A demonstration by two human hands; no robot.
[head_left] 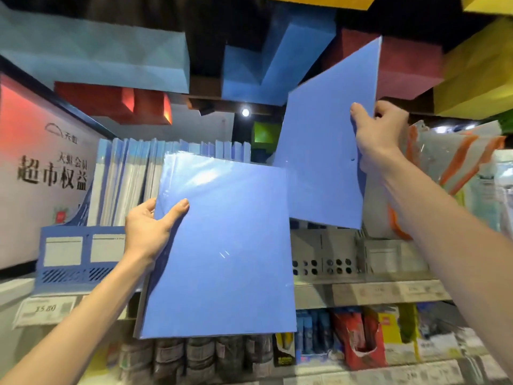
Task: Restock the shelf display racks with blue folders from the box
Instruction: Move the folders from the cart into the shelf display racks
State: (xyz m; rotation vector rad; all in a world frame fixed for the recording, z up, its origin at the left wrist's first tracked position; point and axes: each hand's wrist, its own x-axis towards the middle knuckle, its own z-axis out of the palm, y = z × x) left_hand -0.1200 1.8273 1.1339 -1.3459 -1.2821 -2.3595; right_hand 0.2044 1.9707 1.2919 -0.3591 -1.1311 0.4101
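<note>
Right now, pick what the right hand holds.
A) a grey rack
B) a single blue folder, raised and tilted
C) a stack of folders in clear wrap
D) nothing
B: the right hand grips one thin blue folder by its edge, lifted and tilted above the grey racks, while the left hand holds the wrapped stack.

We had a single head-worn wide-angle view, which faced forward and somewhat upward at the grey metal shop shelf (361,294). It sat close, with both bare forearms reaching in from the bottom corners and coloured paper ceiling blocks (97,51) overhead.
</note>
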